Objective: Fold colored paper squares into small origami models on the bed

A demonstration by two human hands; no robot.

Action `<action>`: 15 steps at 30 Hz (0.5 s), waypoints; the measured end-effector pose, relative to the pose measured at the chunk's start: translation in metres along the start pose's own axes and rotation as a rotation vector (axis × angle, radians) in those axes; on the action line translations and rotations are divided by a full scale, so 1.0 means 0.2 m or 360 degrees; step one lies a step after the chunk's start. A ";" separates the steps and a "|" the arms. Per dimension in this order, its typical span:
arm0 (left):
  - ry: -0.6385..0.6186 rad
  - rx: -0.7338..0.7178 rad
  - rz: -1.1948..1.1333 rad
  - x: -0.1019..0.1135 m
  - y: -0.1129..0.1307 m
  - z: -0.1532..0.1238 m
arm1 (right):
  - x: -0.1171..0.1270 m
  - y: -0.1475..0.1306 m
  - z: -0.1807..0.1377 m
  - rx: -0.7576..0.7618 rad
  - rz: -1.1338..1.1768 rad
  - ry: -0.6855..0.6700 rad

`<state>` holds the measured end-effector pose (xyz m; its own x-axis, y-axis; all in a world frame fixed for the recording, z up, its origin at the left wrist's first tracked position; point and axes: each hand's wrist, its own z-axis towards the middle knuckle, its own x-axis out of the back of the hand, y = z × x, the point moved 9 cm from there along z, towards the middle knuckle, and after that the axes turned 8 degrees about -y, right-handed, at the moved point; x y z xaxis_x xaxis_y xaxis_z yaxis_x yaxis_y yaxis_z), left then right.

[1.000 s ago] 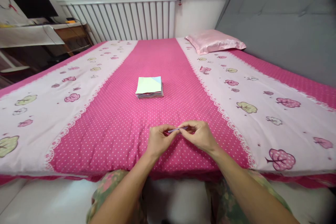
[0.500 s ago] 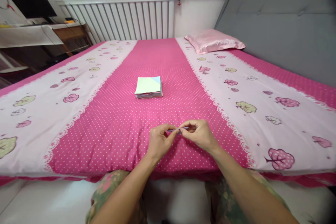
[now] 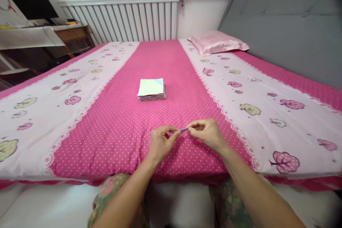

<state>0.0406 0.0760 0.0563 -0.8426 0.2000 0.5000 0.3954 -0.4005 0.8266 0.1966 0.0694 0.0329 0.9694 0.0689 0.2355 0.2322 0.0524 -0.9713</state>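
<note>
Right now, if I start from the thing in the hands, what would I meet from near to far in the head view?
Thin light-purple strip → pale yellow-topped paper stack → glossy pink fabric pillow → white ribbed radiator.

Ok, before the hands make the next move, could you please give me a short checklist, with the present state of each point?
1. Left hand has a grip on the thin purple piece: ok, pinched between thumb and fingers.
2. Right hand is on the piece too: ok, fingertips at its right end.
3. Paper stack is away from the hands: ok, it lies beyond them, apart.
4. Bedspread is smooth near the hands: not ok, wrinkles show beside the left hand.
5. Edges of the piece are aligned: cannot tell, too small and partly covered by fingers.
</note>
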 end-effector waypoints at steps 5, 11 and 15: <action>-0.0002 0.0000 0.0001 0.01 -0.01 0.00 | 0.05 0.03 0.01 -0.0004 -0.0011 0.0043; 0.0037 -0.0035 0.0029 0.05 -0.01 0.00 | 0.07 -0.04 0.01 0.0145 0.0001 -0.0003; 0.0010 -0.0073 0.0029 0.03 0.00 0.00 | -0.04 -0.12 -0.01 0.0306 -0.0095 -0.0187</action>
<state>0.0352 0.0778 0.0603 -0.8377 0.1869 0.5131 0.3936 -0.4445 0.8047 0.1844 0.0648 0.0544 0.9359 0.1749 0.3057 0.2586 0.2481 -0.9336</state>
